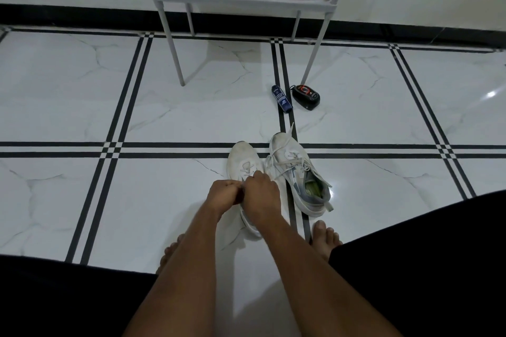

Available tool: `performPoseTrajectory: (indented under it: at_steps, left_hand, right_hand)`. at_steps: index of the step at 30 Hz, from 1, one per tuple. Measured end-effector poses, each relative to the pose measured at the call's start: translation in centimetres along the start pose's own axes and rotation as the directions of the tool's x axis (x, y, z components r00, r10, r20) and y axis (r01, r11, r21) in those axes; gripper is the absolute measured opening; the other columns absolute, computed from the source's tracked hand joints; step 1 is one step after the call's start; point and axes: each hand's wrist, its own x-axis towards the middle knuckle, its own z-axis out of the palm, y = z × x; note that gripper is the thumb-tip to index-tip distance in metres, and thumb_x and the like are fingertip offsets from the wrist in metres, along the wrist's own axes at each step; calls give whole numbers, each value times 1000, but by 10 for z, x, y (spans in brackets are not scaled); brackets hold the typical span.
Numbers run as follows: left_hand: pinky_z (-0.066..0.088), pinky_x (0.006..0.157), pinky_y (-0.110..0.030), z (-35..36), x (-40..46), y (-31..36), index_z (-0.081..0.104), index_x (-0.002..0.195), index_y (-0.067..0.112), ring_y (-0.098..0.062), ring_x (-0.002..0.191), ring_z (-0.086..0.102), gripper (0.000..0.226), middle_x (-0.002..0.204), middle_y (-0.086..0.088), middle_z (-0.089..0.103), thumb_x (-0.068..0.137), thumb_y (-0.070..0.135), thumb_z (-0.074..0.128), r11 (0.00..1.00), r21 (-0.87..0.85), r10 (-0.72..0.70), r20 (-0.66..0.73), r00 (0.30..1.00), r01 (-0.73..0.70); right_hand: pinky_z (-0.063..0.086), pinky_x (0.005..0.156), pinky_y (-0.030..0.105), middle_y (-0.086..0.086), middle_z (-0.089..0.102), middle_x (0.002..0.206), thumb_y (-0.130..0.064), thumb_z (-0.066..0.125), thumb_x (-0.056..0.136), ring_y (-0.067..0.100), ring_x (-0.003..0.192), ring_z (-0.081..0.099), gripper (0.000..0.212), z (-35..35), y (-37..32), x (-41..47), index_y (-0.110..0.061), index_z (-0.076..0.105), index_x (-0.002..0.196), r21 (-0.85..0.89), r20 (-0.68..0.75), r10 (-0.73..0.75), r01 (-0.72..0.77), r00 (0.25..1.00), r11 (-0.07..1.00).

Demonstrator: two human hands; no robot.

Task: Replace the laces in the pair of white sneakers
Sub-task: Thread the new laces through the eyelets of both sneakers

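Beyond the sneakers (276,169), blue bottle (282,98) beside black case (306,97).

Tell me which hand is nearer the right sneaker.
Right. The right hand works the left sneaker's laces, right beside the right sneaker; the left hand sits farther left.
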Motion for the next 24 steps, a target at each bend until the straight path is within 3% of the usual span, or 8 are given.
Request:
performPoseTrajectory:
  at_steps: [5,10,14,16,18,20,22,24]
  left_hand:
    - [65,80,-33,0,-4,-2,76,87,-3,-23,78,72,13,82,-16,76,95,0,66,995,-100,-10,-34,999,7]
    - [61,87,-47,-6,-4,25,63,75,0,-29,80,69,20,76,-16,69,91,5,52,991,-125,-62,-210,976,36]
    - [44,48,-26,-33,11,72,45,85,11,-16,45,39,21,71,-6,49,100,9,30,847,-528,-168,-376,911,-61]
    - [48,57,-28,-42,18,82,60,91,10,-24,58,55,36,83,-9,64,102,40,43,994,-104,-63,-290,955,34]
    - [54,77,-32,-35,11,79,72,94,10,-27,85,68,42,98,-11,73,93,50,62,855,512,-32,-106,994,82]
    - [48,67,-29,-20,7,66,73,80,10,-23,82,67,21,91,-8,73,86,30,76,683,729,-95,39,995,37]
    - [43,59,-29,-7,2,58,73,78,8,-21,74,60,10,84,-7,69,81,17,78,803,595,-50,20,999,29]
    - [33,49,-27,-15,0,66,71,79,13,-15,59,47,8,75,-2,58,86,13,67,998,-62,-14,-160,987,4]
  right_hand:
    - [39,96,51,8,56,122,-35,68,91,31,115,53,20,26,15,-16,-27,72,110,120,-411,89,-42,907,992]
    - [35,106,60,23,46,147,-73,60,85,41,133,44,93,50,19,-31,-8,47,151,237,-310,267,-197,913,951]
    - [42,101,54,18,43,140,-68,66,71,40,124,44,96,46,14,-27,-10,39,142,408,-198,378,-274,904,871]
    - [46,98,52,14,42,131,-62,68,70,38,119,44,89,45,13,-28,-9,41,135,473,-194,389,-261,901,841]
    - [47,95,50,10,41,127,-60,69,72,35,117,43,84,44,15,-28,-9,42,132,494,-174,381,-255,908,831]
    - [47,95,49,9,41,128,-60,70,75,32,120,41,81,44,16,-27,-10,42,132,497,-123,382,-277,916,823]
    - [48,95,48,8,42,128,-60,69,79,31,120,40,75,44,15,-27,-11,44,130,485,-85,382,-296,920,823]
    - [48,97,49,6,42,127,-60,65,84,30,122,39,68,43,13,-25,-12,45,128,469,-46,380,-316,924,825]
